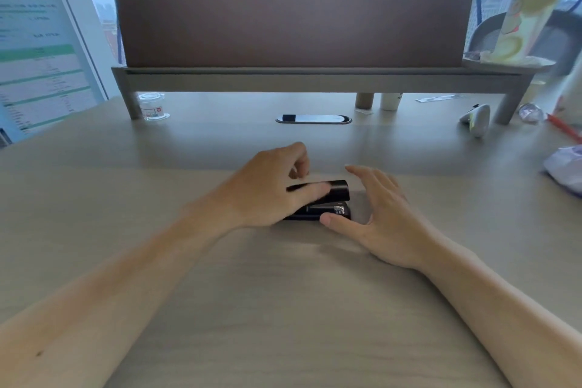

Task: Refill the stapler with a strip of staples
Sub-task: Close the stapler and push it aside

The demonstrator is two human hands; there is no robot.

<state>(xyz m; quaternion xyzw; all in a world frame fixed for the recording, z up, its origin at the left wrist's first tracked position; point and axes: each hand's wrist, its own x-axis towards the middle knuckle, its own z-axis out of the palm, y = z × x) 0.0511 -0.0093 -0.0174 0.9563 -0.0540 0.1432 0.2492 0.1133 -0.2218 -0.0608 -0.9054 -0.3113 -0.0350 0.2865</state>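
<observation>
A: How do the hands sit?

B: Both forearms come in from the lower corners and meet at the centre of the frame; the left hand (267,189) lies palm down over the black stapler (330,201), its thumb stretched along the raised top arm, the other fingers curled above it; it is grasping the stapler's top.

A: And the right?

B: The right hand (384,217) stands just right of the stapler, palm turned toward it, fingers spread and lifted; only the thumb tip touches the front end of the base; the hand is released, closed on nothing.

A: Where is the stapler itself?

B: On the pale wooden desk (283,309), mid-frame, between the two hands; its top arm stands slightly up from the base, with a glint of metal in the gap.

A: Counts?

B: One stapler; two hands; I cannot make out any staple strip.

A: Further back?

B: One grey shelf riser (315,79) across the upper middle, carrying a brown panel (293,19); one clear plastic cup (152,107) by its left leg; one white paper cup (390,101) under it to the right; one oval cable grommet (314,119) in the desk; one white handheld device (477,118) and one crumpled wrapper (530,113) at the upper right; one crumpled white bag (565,168) at the right edge; one tall printed drink cup (529,6) on the riser's right end.
</observation>
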